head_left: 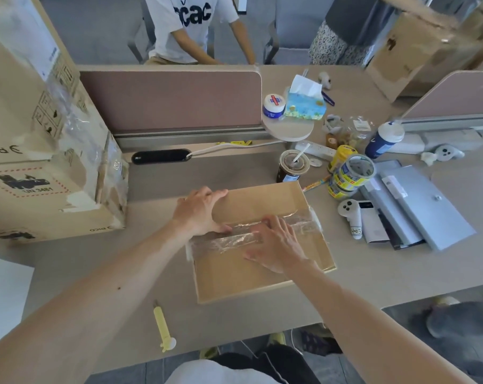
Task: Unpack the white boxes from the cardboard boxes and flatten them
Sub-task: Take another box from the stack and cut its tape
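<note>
Early: cardboard box (234, 275), centre frame on the surface (373, 273), sealed with clear tape (223, 241), nothing unpacked; left hand (198, 212) grip curled over its far edge, right hand (276, 245) flat on tape.

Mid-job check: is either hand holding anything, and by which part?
The left hand grips the flat cardboard box at its far left edge. The right hand holds nothing; it rests on the clear tape across the top.
</note>
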